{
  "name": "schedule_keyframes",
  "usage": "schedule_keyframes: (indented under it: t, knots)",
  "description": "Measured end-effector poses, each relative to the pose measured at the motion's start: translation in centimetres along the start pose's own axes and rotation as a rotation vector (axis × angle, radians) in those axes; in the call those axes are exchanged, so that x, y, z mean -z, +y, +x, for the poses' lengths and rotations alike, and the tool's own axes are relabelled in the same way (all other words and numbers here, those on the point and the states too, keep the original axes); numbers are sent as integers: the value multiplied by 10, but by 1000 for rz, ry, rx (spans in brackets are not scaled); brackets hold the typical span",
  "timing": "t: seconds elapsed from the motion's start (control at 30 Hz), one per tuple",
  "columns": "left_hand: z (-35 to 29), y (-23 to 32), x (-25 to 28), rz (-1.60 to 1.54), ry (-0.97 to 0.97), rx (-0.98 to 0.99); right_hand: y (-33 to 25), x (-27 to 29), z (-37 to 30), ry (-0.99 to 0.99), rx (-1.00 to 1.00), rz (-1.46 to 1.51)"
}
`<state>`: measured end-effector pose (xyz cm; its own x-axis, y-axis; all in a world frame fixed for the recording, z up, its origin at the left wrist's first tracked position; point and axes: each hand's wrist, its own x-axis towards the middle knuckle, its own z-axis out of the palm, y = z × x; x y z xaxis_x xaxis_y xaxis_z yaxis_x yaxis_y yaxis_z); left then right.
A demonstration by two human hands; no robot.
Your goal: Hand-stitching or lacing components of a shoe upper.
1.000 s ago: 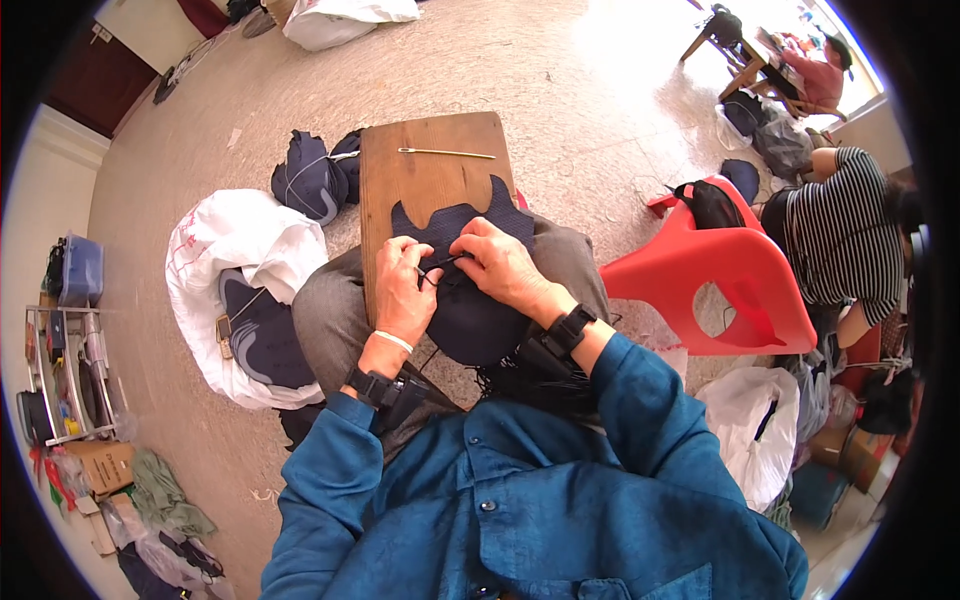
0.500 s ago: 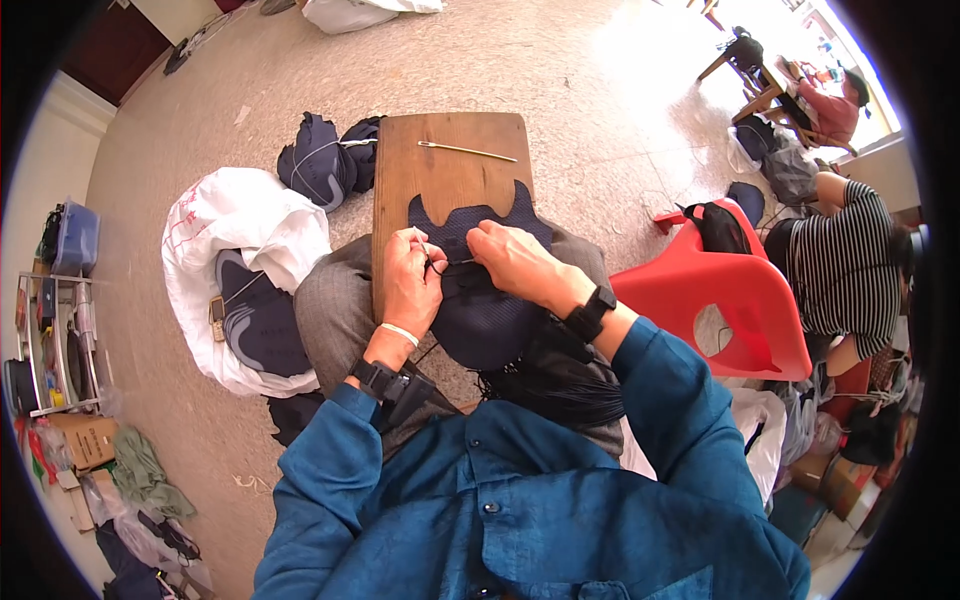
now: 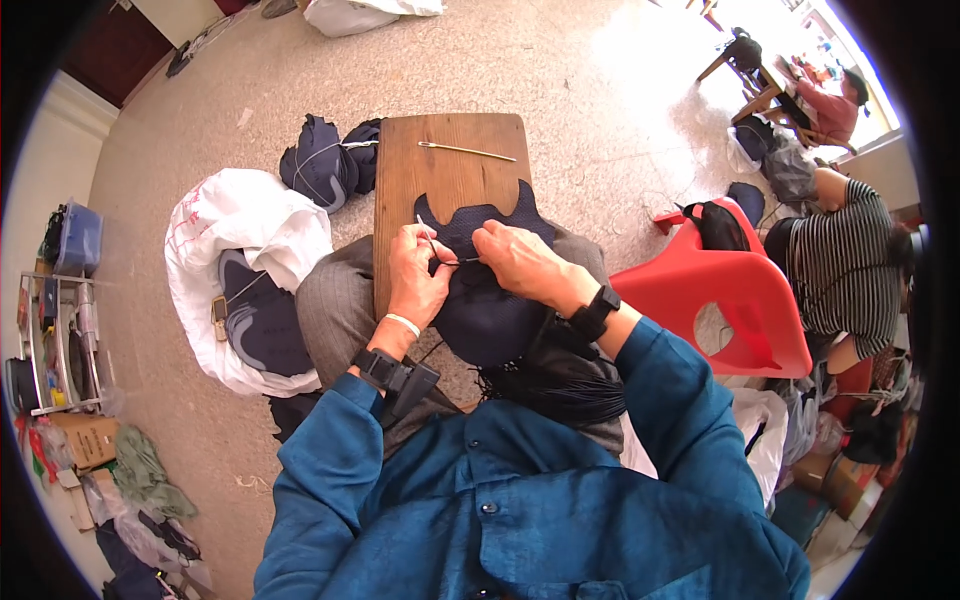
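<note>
Head view: my two hands pinch at a dark navy curved fabric piece (image 3: 480, 290) lying on a brown wooden board (image 3: 445, 180) across my lap.

My left hand (image 3: 418, 278) is closed on the fabric's near edge, a thin needle-like tool (image 3: 428, 238) rising from its fingers; my right hand (image 3: 520, 262), just beside it, has its fingertips nipped shut on the same cloth. Beyond my grip a long thin metal needle (image 3: 467, 151) lies on the board. Left of it sit a white sack (image 3: 240, 230) and more navy pieces (image 3: 325, 165); right of it stands a red plastic chair (image 3: 720, 300).
</note>
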<state>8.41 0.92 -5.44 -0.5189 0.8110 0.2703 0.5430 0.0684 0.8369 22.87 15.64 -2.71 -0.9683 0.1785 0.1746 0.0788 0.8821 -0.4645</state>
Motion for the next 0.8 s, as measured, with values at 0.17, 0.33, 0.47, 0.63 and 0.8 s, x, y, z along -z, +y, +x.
schedule_keyframes:
  t: [0.17,0.33,0.47,0.63,0.8]
  knots:
    - [-3,10,5,26,-14,-11,-9,3,-4,75,-54,21]
    - [-10,7,7,-33,-26,39,-9,-2,1,105,-56,40]
    - [-4,3,0,48,12,-17,2,-2,-1,103,-34,135]
    - [-3,6,0,108,31,-17,-2,-5,-1,124,-70,158]
    - [-5,2,1,60,21,-18,-14,-1,3,84,-125,100]
